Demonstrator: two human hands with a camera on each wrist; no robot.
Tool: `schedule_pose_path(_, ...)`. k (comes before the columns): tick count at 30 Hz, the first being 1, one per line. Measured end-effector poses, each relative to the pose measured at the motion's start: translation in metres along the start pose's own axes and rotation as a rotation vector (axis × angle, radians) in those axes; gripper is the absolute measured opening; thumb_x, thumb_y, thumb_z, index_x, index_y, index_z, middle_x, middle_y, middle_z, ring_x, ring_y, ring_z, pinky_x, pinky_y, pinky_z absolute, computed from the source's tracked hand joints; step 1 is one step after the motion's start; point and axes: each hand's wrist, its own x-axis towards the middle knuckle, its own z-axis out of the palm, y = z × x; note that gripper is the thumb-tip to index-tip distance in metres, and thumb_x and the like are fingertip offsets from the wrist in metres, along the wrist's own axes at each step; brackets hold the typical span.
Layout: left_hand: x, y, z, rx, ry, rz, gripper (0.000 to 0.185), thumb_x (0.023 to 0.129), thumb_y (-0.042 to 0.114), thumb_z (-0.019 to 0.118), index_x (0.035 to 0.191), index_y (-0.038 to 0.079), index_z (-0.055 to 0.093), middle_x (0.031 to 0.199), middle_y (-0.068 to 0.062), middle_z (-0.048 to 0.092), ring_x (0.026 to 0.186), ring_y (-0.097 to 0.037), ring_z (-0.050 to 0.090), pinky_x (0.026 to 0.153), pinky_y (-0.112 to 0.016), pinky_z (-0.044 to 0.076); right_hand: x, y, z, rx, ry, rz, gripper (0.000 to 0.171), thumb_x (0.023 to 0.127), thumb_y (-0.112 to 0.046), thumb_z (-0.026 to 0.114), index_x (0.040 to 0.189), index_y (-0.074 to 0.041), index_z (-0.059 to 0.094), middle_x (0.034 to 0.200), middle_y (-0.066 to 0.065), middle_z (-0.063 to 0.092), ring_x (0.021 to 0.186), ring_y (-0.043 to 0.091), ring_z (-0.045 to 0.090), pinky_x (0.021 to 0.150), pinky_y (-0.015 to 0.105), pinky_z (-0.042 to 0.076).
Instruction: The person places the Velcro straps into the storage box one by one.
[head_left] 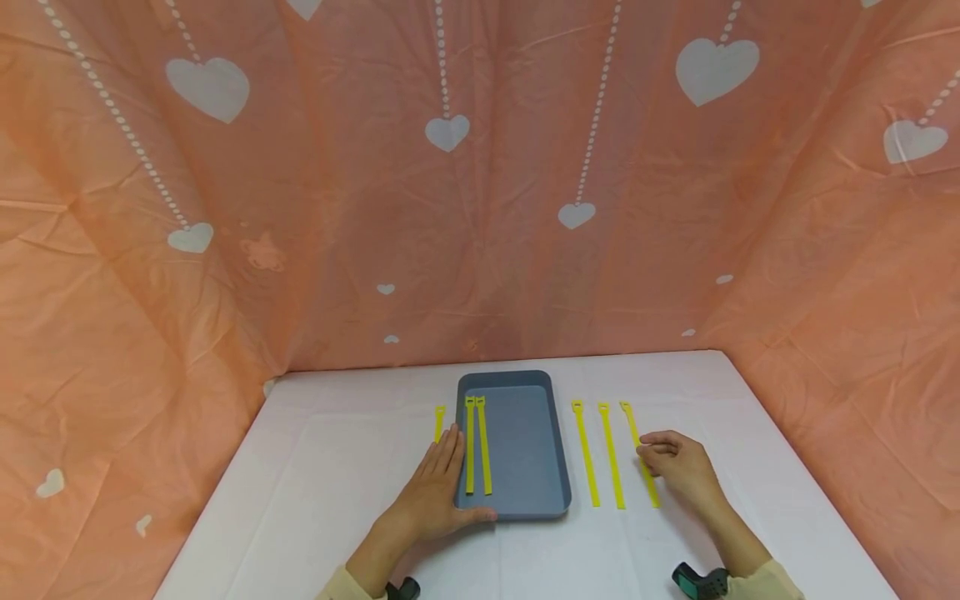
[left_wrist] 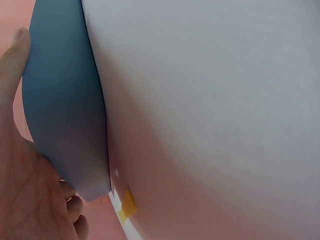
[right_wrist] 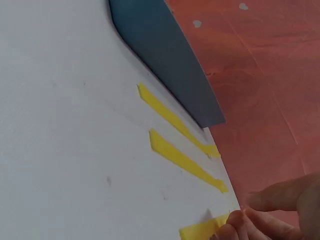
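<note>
Head view: left hand (head_left: 435, 492) lies flat, fingers straight, against the left wall of a matte grey-blue rounded-corner tray (head_left: 525, 442); two thin flat yellow straps (head_left: 477, 446) lie inside it. Right hand (head_left: 678, 467) has curled fingertips pinching the outermost yellow strap (head_left: 645, 467) on the smooth white table (head_left: 315, 467).

Left wrist: thumb (left_wrist: 12, 55) against the tray's smooth rim.

Right wrist: fingertips (right_wrist: 240, 220) clamp the strap end.

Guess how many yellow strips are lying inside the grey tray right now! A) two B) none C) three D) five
A: two yellow strips lie side by side along the left part of the grey tray; the other strips are out on the table.
</note>
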Motion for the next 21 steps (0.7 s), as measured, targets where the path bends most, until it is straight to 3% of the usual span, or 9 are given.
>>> schedule_pose_path(11,0.001,-0.001,0.002,0.011,0.002,0.004,0.132,0.086,0.082,0.069,0.17,-0.003,0.014,0.18,-0.02,0.005,0.166,-0.036,0.007,0.134,-0.053,0.017,-0.002,0.009,-0.003,-0.045,0.042,0.003,0.032,0.097,-0.007,0.077,0.12,0.014,0.069,0.093,0.012,0.076,0.072,0.015,0.069,0.06,0.024,0.055)
schedule_pose_path(21,0.0,0.0,0.002,-0.003,0.015,0.004,0.132,0.086,0.08,0.072,0.17,-0.004,0.015,0.179,-0.021,0.006,0.166,-0.037,0.009,0.134,-0.054,0.017,-0.005,0.016,0.002,-0.15,0.08,-0.031,0.034,0.092,-0.013,0.083,0.117,0.009,0.073,0.09,0.006,0.076,0.078,0.011,0.065,0.065,0.021,0.052)
